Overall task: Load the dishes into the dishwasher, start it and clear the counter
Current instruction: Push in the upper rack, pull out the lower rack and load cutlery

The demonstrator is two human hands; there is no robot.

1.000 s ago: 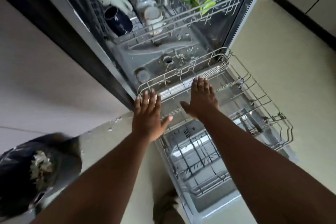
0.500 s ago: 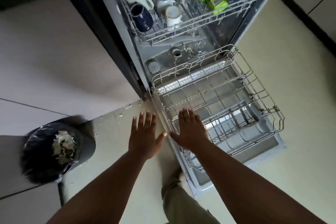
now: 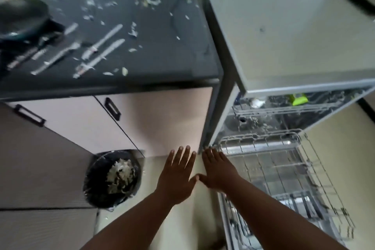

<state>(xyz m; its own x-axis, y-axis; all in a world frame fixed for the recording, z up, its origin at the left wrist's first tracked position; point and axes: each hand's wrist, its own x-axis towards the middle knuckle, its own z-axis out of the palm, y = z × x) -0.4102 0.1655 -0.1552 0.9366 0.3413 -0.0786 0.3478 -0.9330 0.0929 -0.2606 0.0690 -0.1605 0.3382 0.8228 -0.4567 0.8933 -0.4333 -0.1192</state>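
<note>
Since a second ago my view has swung up and left, away from the rack (image 3: pixel 284 170) and onto the counter (image 3: pixel 162 63); my left hand (image 3: pixel 178 176) and right hand (image 3: pixel 218 172) have drawn back from over the wires and now hover flat, fingers straight and spread a little, thumbs nearly touching, holding nothing, near the rack's left corner; the lower rack is pulled out on the open door and looks bare, so I judge the next load comes from the counter. There, at far left, lie several knives (image 3: pixel 97 50) side by side, a dark pan (image 3: pixel 22 18) farther left, and pale scraps scattered across the top; those are the dishes left to load. The dishwasher (image 3: pixel 284 46) stands at right, its upper rack showing a green piece (image 3: pixel 299 99); a bin (image 3: pixel 113 178) with scraps sits on the floor below the counter. I can read no brand, label or writing anywhere; motion blur softens it all.
</note>
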